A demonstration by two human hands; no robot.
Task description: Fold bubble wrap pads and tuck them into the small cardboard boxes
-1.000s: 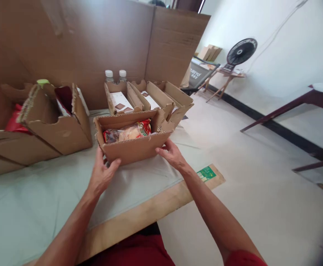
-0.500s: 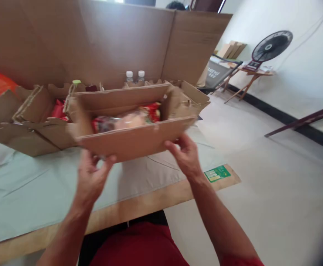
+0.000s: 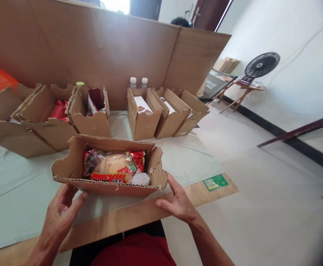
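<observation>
A brown cardboard box [image 3: 114, 187] with an open top sits low at the near side of the cloth-covered table. Inside it lie a clear and red food packet [image 3: 114, 162] and a whitish, clear round item [image 3: 140, 179]. My left hand [image 3: 63, 210] is at the box's front left corner, its thumb against the lower front wall and its fingertips partly hidden. At the right end, my right hand [image 3: 178, 201] has its fingers beside the box wall and its thumb spread away from it.
Behind stand several open cardboard boxes, among them one with a red packet [image 3: 59, 110] and one with a white item [image 3: 142, 105]. Two white-capped bottles [image 3: 133, 82] show by a tall cardboard panel [image 3: 108, 48]. A fan [image 3: 262, 65] stands on a small table to the right.
The box has come down and toward me, now upright near the table's front edge. Both hands moved with it, and my right thumb has come off its front wall. The boxes behind show more fully.
</observation>
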